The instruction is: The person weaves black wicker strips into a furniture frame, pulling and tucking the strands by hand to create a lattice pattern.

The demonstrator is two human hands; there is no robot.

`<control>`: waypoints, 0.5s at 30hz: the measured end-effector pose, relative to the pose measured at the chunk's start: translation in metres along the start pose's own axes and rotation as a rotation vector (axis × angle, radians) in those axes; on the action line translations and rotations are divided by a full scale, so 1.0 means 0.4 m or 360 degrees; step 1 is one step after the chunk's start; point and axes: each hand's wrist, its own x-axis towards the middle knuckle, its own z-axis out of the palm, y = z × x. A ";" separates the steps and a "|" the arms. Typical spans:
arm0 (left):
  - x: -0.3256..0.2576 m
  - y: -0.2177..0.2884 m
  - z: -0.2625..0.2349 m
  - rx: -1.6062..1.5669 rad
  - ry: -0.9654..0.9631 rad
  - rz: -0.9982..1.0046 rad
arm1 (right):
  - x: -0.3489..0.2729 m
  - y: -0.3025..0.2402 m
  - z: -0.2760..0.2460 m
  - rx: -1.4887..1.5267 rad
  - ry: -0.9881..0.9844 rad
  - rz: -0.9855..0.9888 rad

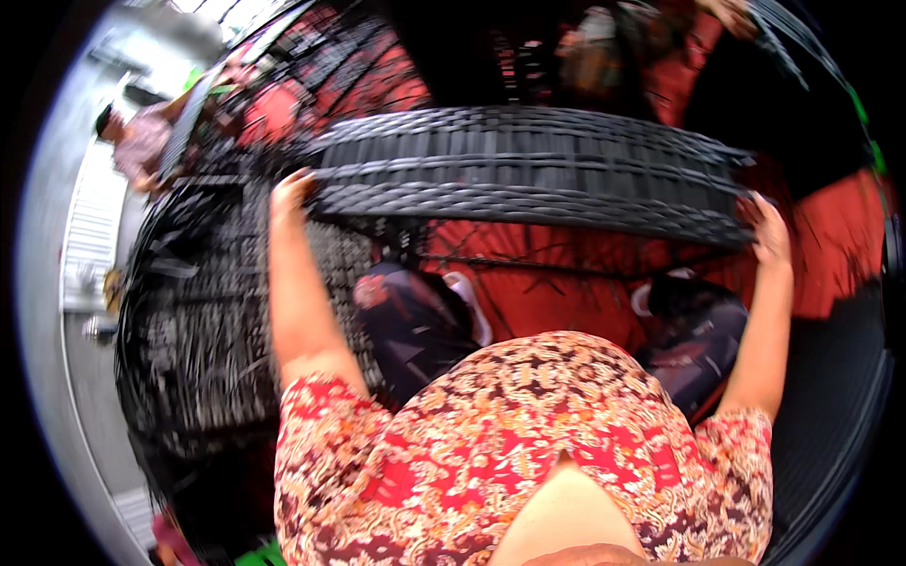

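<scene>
Across the space before me stretches a long, dark grey woven wicker panel [528, 170], with braided bands along its long edges and flat upright strips between. My left hand [294, 191] is closed round its left end, and my right hand [769, 229] grips the right end. Both arms reach forward, holding the panel roughly level above my knees. Some blur softens the fingers and the panel's ends. Beneath it shows a red floor covering [538, 274] with loose dark strands lying on it.
A large black woven piece [208, 321] stands close at my left. Tangled dark strands [349, 75] lie over red ground farther ahead. Another person [146, 141] works at the far left, and someone's hand [729, 14] shows at the top right. Black ribbed material [835, 406] is at my right.
</scene>
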 end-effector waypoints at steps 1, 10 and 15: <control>0.000 0.003 0.006 -0.0106 -0.0034 -0.0022 | 0.011 0.012 -0.021 0.0033 0.0027 -0.0015; -0.080 0.040 0.036 -0.0227 0.0021 -0.0003 | 0.023 0.020 -0.055 0.0060 0.0079 0.0142; -0.062 0.044 0.039 -0.0217 0.0064 -0.0061 | 0.001 0.028 -0.071 0.0073 0.0153 0.0164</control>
